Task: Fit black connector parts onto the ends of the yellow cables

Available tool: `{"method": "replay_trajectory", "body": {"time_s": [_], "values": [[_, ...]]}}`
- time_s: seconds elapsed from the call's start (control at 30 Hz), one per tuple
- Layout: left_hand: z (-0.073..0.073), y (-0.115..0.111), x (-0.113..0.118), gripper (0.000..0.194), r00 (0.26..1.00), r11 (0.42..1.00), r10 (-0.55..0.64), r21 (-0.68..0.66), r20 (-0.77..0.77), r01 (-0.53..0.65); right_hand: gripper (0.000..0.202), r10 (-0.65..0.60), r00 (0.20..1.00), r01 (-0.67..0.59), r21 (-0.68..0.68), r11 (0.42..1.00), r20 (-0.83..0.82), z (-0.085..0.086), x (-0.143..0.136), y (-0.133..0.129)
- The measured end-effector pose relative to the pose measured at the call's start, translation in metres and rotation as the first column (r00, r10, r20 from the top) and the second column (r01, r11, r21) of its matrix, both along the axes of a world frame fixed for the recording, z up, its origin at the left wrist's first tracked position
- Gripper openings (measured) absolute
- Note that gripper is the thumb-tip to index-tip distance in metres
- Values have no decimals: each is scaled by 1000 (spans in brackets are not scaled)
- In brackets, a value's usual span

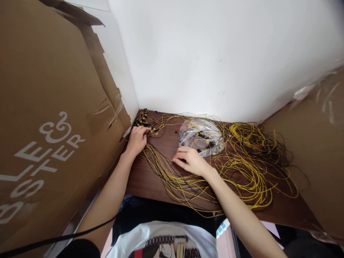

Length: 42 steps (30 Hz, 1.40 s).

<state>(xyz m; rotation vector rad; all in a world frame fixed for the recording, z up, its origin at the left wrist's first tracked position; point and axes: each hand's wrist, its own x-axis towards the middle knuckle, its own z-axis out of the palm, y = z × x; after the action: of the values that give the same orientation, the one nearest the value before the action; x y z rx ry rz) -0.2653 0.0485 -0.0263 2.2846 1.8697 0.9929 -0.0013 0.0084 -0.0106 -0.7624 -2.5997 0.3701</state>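
My left hand (137,140) is at the left end of a brown table, fingers closed beside a cluster of small black and yellow connectors (142,118); what they hold is too small to name. Near the middle, my right hand (189,160) has its fingertips pressed together around something I cannot make out. Just beyond it lies a clear plastic bag (204,138) with black and yellow parts inside. Thin yellow and black wires (172,182) run from the left cluster under my right forearm. They join a large tangle of yellow wires (249,168) on the right.
A large printed cardboard box (53,89) stands along the left side, and another cardboard box (322,143) is at the right. A white wall (215,57) rises behind the brown table (142,182). A black cable crosses my left forearm.
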Motion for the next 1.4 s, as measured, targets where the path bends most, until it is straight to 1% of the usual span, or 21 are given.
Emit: {"method": "replay_trajectory", "body": {"time_s": [0.27,0.33,0.4,0.5,0.57,0.67,0.73,0.77,0.8,0.87,0.93,1.0,1.07,1.13,1.17,1.2,1.23,1.27,1.3,1.33,1.4], "values": [[0,0,0,32,1000,1000,-9,9,-25,10,26,-4,1000,4,-18,1000,-6,0,0,1],[2,-1,0,32,1000,999,-29,14,8,29,25,-7,1000,7,-35,999,-22,1,-1,0],[7,-2,4,33,995,997,-66,29,70,65,23,-13,998,8,-82,997,-68,2,-1,0],[20,-6,16,32,976,987,-157,50,153,151,19,-83,970,35,-210,977,-226,4,-2,0],[32,-11,29,30,949,972,-236,50,209,230,19,-184,921,74,-311,948,-344,4,-1,2],[56,-22,55,26,871,930,-363,63,331,363,28,-326,828,90,-467,880,-456,3,0,6],[71,-31,74,24,813,891,-438,63,384,450,36,-363,782,26,-555,831,-507,4,1,8],[77,-34,82,23,779,860,-487,61,394,507,38,-363,767,-23,-587,809,-530,4,1,8],[82,-38,90,22,756,837,-521,65,395,543,39,-359,752,-73,-610,789,-553,5,2,8],[87,-43,104,21,724,804,-565,65,396,592,32,-354,724,-146,-633,760,-592,8,2,8],[85,-44,113,19,697,787,-585,81,414,612,25,-369,700,-161,-638,753,-612,11,3,7],[77,-44,117,21,686,802,-567,119,456,585,26,-401,669,-142,-637,758,-626,15,5,8],[66,-42,118,32,683,842,-502,120,530,526,24,-440,620,-128,-637,760,-650,17,9,9],[53,-40,115,43,667,871,-393,24,633,491,22,-484,547,-136,-642,754,-683,18,13,12],[47,-39,112,39,653,862,-337,-57,679,504,22,-505,507,-143,-646,750,-699,18,15,13],[41,-39,109,32,629,827,-301,-133,717,547,22,-526,467,-149,-650,745,-710,18,17,14],[35,-39,107,27,592,776,-274,-190,758,602,22,-548,429,-154,-656,739,-718,19,19,16],[30,-40,104,26,561,729,-249,-228,790,645,22,-569,393,-157,-663,732,-722,19,21,17],[26,-42,102,26,543,697,-226,-255,809,671,22,-586,359,-161,-667,727,-726,19,22,18],[23,-43,101,26,535,678,-207,-274,819,682,22,-599,328,-168,-669,723,-730,19,23,19],[18,-47,99,26,537,664,-185,-298,823,686,22,-616,258,-188,-664,723,-744,19,25,21]]}}
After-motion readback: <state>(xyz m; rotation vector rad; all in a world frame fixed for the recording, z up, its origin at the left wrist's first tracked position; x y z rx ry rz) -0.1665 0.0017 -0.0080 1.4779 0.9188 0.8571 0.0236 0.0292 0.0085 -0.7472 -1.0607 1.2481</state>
